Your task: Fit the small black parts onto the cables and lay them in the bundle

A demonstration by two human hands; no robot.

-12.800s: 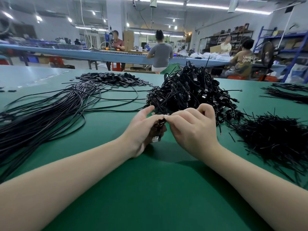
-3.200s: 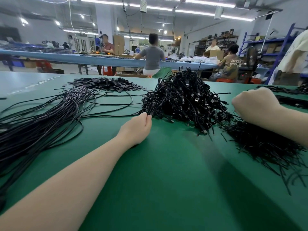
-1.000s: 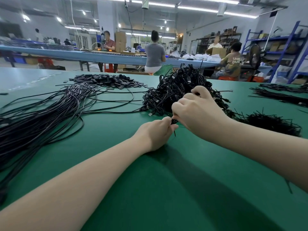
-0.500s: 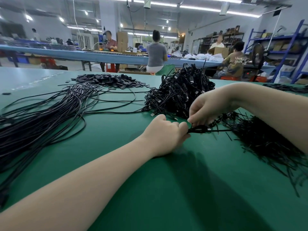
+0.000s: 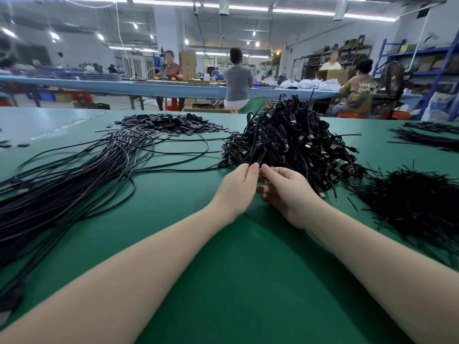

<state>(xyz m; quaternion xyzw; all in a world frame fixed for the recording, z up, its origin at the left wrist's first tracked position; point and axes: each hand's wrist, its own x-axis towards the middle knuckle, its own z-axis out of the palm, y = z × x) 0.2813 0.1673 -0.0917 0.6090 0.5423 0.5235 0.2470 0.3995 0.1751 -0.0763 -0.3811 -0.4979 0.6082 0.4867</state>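
My left hand (image 5: 237, 188) pinches a thin black cable (image 5: 255, 142) between thumb and fingertips; the cable runs up in front of the tangled heap of cables (image 5: 290, 142). Beside it, my right hand (image 5: 285, 192) has its fingers curled and its fingertips at the same spot; what it holds is hidden. A long bundle of straight black cables (image 5: 67, 189) fans out on the left of the green table (image 5: 223, 281). Small flat black parts (image 5: 171, 122) lie in a heap at the back. Thin black ties (image 5: 417, 202) are piled on the right.
More black strands (image 5: 427, 137) lie at the far right. A few loose black parts (image 5: 15, 145) sit at the left edge. Beyond the table stands a long blue workbench (image 5: 149, 86) with several seated people, and blue shelving (image 5: 437, 70) at the right.
My right hand has come back from the tie pile to meet my left hand. Both hands have lifted slightly toward the cable heap, and a cable now rises from my left fingertips.
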